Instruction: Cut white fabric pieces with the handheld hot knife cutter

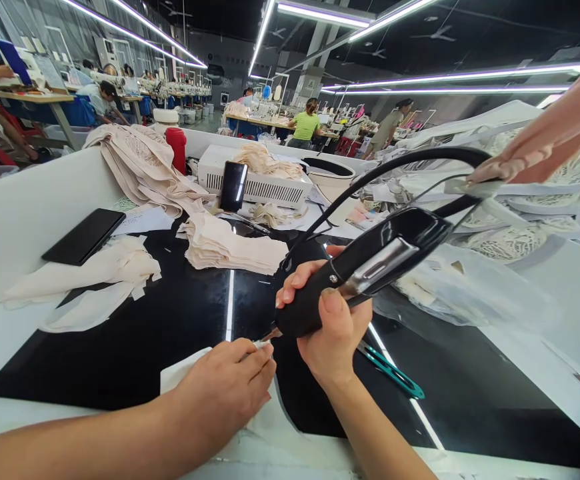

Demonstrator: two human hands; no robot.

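Note:
My right hand (327,320) is closed around the black handle of a corded cutting tool (370,263), its tip pointing down at the table near my left fingers. A black cable (400,163) arcs up from the tool to the right. My left hand (225,387) lies flat, fingers pressing a white fabric piece (180,373) onto the glossy black table surface (135,347). A teal thread snip (393,373) lies just right of my right wrist.
Stacks of beige fabric pieces (230,243) and loose pieces (95,273) lie on the table. A dark phone (84,235) rests left, another phone (233,185) leans on a white box (255,180). Lace and plastic (470,280) pile up right. Someone's arm (550,137) reaches in top right. Workers sit behind.

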